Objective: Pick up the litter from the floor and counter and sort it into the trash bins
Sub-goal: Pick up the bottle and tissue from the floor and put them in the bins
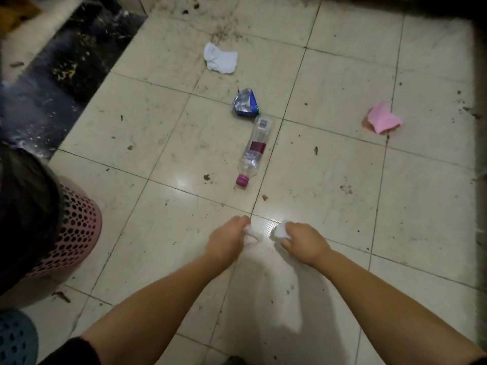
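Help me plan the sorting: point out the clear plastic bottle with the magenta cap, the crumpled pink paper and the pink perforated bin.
Clear plastic bottle with magenta cap (255,148): head view, on its dark red label.
Crumpled pink paper (383,120): head view, its middle.
Pink perforated bin (79,227): head view, its holed side wall.

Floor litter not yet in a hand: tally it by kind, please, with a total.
White paper or tissue: 1
Crumpled foil wrapper: 1
Clear plastic bottle with a magenta cap: 1
Pink paper: 1
Total: 4
Not counted: small white pieces gripped by the left hand and right hand, plus scattered small debris on the tiles.
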